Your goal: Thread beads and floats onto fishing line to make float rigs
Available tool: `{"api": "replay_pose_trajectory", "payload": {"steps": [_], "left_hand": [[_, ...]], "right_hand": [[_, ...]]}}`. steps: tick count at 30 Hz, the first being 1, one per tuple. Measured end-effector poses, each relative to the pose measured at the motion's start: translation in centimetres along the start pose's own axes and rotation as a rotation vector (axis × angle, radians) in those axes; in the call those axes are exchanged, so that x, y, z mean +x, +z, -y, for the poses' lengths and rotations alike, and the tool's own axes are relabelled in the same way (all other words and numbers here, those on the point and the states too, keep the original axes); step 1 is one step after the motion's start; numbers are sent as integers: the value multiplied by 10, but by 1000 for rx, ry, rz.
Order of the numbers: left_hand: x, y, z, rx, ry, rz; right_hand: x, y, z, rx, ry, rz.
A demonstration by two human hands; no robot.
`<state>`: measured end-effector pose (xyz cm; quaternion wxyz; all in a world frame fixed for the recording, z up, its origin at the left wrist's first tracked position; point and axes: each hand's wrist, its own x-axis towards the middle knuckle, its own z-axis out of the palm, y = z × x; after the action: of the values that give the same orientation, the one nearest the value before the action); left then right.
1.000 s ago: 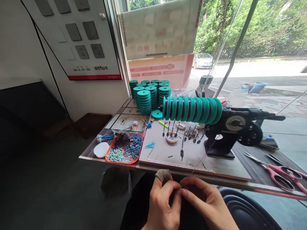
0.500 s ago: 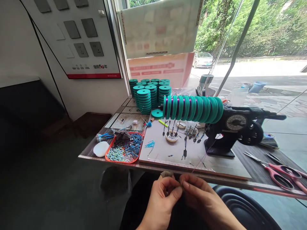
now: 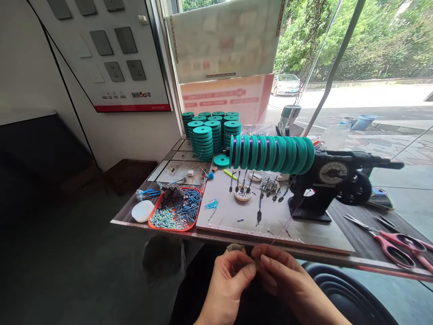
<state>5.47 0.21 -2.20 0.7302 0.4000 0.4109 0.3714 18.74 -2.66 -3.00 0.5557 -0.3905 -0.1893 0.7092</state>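
My left hand [image 3: 230,282] is closed in a pinch below the table's front edge, its thumb and forefinger pressed on something too small to make out. Fingertips of my right hand [image 3: 287,277] meet it there, also pinched. A thin pink line [image 3: 282,229], like fishing line, runs down from near the winder to my right fingers. Above on the board, the black hand-crank winder [image 3: 333,174] carries a row of green foam spools [image 3: 297,153] with purple line between them. Small dark spring-like rigs [image 3: 259,216] hang under the spools.
An orange-rimmed tray [image 3: 182,229] of small springs and tubes is at left, beside a white lid [image 3: 142,211]. Stacked green spools [image 3: 203,142] stand behind. Scissors with pink handles [image 3: 394,253] lie at right. A round bowl of beads [image 3: 242,194] sits on the board.
My hands remain together in nearly the same place, with a slight shift of the right fingers. The lowest hanging rig has swung a little to the left.
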Motion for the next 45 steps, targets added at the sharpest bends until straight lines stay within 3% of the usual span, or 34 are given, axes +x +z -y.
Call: {"api": "replay_pose_trajectory", "payload": {"steps": [6, 12, 15, 19, 21, 23, 26, 28, 30, 33, 36, 40, 45], "left_hand": [[2, 1, 0, -71, -31, 8], [2, -1, 3, -93, -26, 25], [-2, 0, 2, 55, 101, 27], [-10, 2, -5, 400, 424, -93], [-11, 3, -7, 448, 492, -116], [-9, 3, -8, 282, 390, -47], [-2, 4, -5, -212, 37, 42], [1, 6, -4, -450, -141, 31], [2, 10, -4, -542, -229, 33], [1, 14, -8, -528, -248, 85], [-1, 11, -8, -405, -184, 118], [-1, 1, -2, -179, -78, 19], [1, -2, 1, 110, 42, -14]], "right_hand": [[1, -11, -6, -162, -103, -28], [0, -15, -4, -182, -106, 8], [2, -11, 2, -56, -55, 82], [8, -1, 9, 96, -7, 227], [10, 4, 11, 125, -23, 249], [9, 7, 11, 149, -56, 259], [7, 9, 10, 148, -118, 217], [5, 9, 10, 138, -149, 164], [4, 7, 10, 136, -158, 118], [2, 2, 12, 109, -153, 142], [-1, -5, 13, -170, -231, 162], [-2, -17, 7, -856, -583, 14], [-6, -36, -11, -1426, -1034, -86]]}}
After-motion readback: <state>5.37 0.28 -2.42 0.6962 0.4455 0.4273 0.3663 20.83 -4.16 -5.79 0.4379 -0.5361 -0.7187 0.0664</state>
